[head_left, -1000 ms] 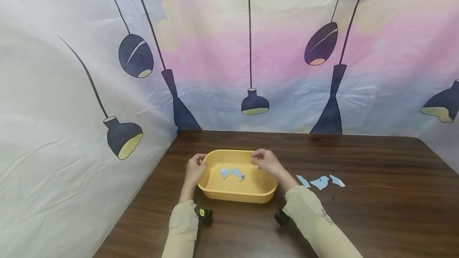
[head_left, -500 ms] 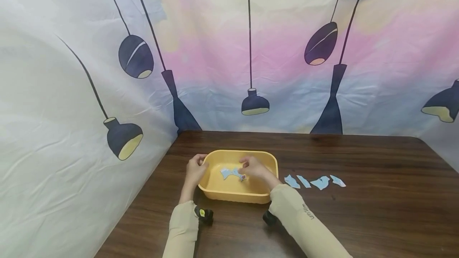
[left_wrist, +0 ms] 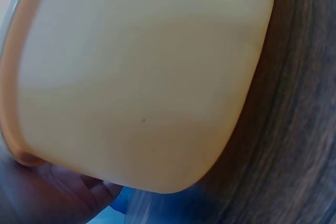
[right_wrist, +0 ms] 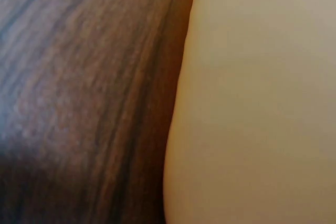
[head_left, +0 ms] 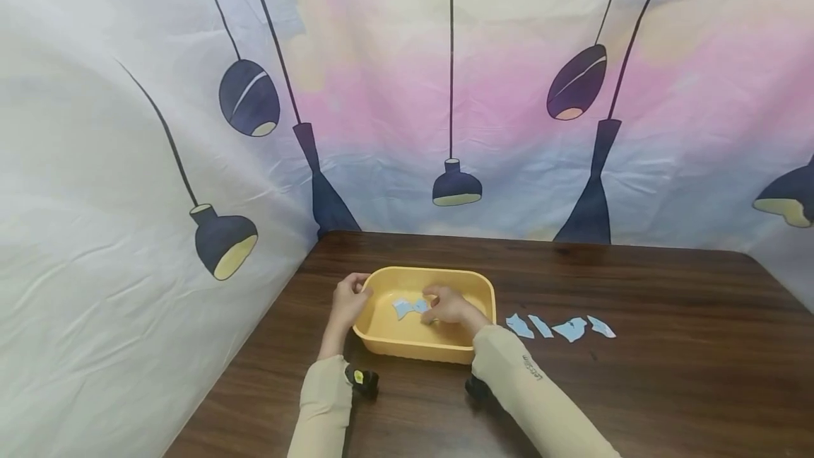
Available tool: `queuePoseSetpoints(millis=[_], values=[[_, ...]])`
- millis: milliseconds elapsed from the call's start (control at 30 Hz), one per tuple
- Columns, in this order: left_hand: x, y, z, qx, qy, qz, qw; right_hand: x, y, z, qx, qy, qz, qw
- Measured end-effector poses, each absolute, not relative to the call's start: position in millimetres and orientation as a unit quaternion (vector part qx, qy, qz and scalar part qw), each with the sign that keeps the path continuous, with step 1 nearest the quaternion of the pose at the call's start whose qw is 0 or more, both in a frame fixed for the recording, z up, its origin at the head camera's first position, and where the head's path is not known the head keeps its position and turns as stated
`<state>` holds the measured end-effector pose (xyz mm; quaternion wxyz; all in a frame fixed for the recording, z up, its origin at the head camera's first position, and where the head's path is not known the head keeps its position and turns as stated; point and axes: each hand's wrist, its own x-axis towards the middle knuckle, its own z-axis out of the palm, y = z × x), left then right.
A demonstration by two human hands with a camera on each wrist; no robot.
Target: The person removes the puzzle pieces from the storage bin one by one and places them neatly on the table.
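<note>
A yellow plastic basin (head_left: 400,346) stands on the wooden table. My left hand (head_left: 346,301) grips its left rim, thumb inside and fingers outside; in the left wrist view the fingers (left_wrist: 79,190) show beneath the basin's wall (left_wrist: 136,87). My right hand (head_left: 448,304) reaches down into the basin, thumb and forefinger apart beside a pale blue jagged piece (head_left: 420,306). The hand covers part of that piece. Another such piece (head_left: 402,308) lies just left of it on the basin floor. The right wrist view shows only the basin's outer wall (right_wrist: 252,103) and the table.
Several more pale blue jagged pieces lie in a row right of the basin, among them a broad one (head_left: 519,326), a narrow one (head_left: 540,326) and a bird-like shape (head_left: 570,329). Behind the table (head_left: 687,373) hangs a cloth (head_left: 509,161) printed with lamps.
My right hand has moved left and down, from over the basin's right side to the pieces inside. The left hand keeps its grip. The head view has shifted slightly.
</note>
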<state>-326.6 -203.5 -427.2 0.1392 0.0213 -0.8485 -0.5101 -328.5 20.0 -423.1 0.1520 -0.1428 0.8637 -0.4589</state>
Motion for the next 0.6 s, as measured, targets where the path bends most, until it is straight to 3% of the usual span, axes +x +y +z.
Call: queuePoseSetpoints(millis=[600], values=[[-324.1,-202.3,-422.6,0.023,-0.849,-0.511,0.134,-330.2,14.3,-426.3,-0.142,0.893,-0.408,0.126]])
